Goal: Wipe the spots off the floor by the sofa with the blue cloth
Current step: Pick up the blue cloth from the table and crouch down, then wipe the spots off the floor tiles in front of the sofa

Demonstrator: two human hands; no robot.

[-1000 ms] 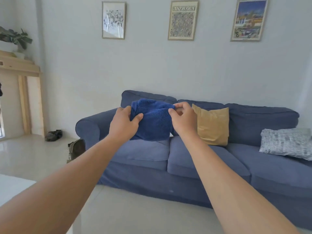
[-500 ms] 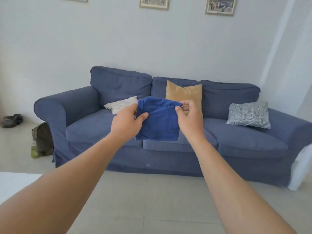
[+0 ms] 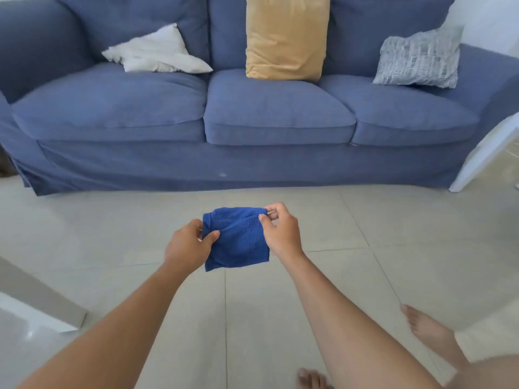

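Blue cloth (image 3: 238, 242) pinched between both hands' fingers (image 3: 212, 237), above floor (image 3: 112, 220).

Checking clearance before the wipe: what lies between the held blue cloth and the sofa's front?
In the head view, only bare pale floor tile lies between the blue cloth, held by left hand and right hand, and the sofa.

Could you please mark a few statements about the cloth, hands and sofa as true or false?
1. Both hands, left hand and right hand, hold the cloth. True.
2. The cloth lies flat on the floor. False: it is held up in the air.
3. Three cushions sit on the sofa. True.
4. The yellow cushion lies on the floor. False: it leans upright against the sofa back.
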